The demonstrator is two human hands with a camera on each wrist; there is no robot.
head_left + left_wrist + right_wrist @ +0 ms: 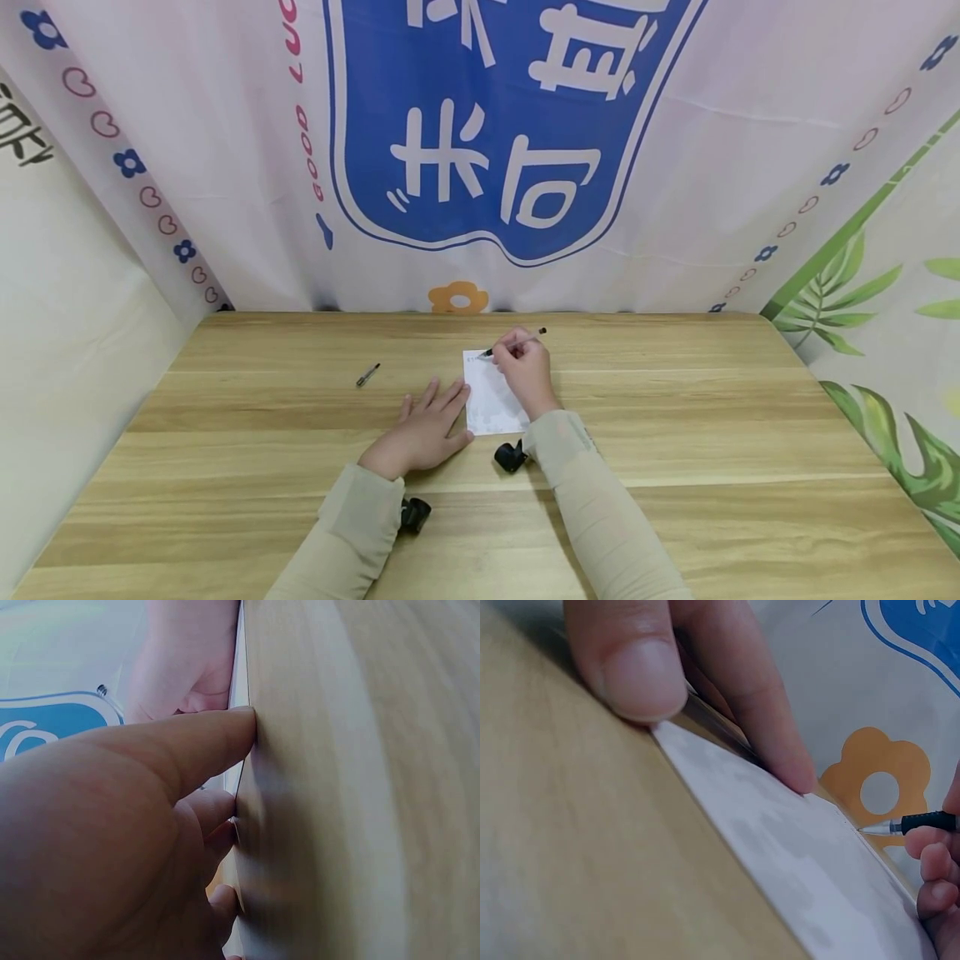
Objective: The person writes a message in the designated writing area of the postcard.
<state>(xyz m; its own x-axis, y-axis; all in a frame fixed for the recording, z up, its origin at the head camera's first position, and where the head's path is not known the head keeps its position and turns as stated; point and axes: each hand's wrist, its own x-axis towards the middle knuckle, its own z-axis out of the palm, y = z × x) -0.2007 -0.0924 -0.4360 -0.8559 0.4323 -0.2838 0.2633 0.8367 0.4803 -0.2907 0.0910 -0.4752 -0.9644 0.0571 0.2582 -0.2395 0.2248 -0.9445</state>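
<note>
1. White paper (492,407) is laid flat on the wood-grain counter (690,433), toward 6 o'clock from the centre of the head view; small marks are seen at its 11 o'clock corner.
2. At the paper's 2 o'clock, the grip of the right hand (527,373) is clamped on a clear-barrelled pen (928,820), pinched by fingers and thumb; its tip is held at the 11 o'clock corner, by the marks.
3. At the paper's 8 o'clock, the left hand (423,435) is rested on the counter, its grip spread apart; the 7 o'clock corner is touched by the thumb, the 9 o'clock edge by a fingertip.
4. Toward the left hand's 10 o'clock, apart from the paper, a slim dark-ended piece (368,375) is seen, resembling a pen cap.
5. At 12 o'clock, beyond the counter, a pale curtain (255,258) is hung, printed with a blue panel (450,83) and an orange flower (441,297).
</note>
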